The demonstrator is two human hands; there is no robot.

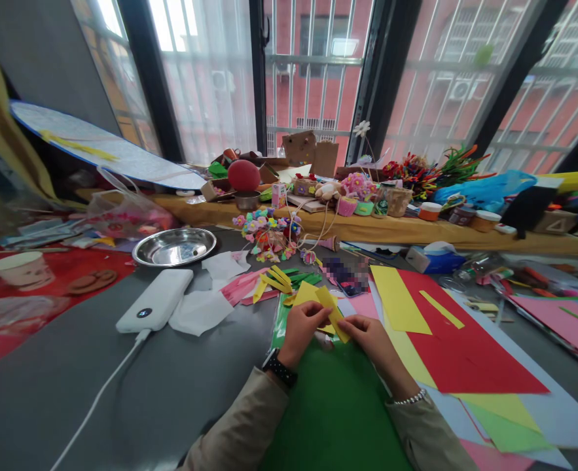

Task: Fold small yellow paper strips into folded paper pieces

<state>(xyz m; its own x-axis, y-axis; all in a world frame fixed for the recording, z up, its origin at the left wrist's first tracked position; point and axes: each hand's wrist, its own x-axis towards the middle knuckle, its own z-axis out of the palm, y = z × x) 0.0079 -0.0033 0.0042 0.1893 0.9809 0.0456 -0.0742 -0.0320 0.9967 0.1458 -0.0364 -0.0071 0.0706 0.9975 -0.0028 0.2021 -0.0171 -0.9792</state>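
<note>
A folded strip of yellow paper [334,313] is pinched between both hands, above a green sheet [338,405]. My left hand [302,330] grips its left edge with thumb and forefinger. At the strip's lower right end, my right hand [371,337] pinches it with the fingertips. Just behind the left hand lies another yellow piece of paper [306,293]. Farther back are folded yellow strips [276,280], green paper strips [306,277] and pink paper [244,282].
Right of the hands, a red sheet [480,347] and a yellow sheet [399,297] lie among coloured papers. On the left are a white power bank [156,301] with a cable, and a metal plate [175,247]. Crafts crowd the windowsill behind, including a red ball [243,175].
</note>
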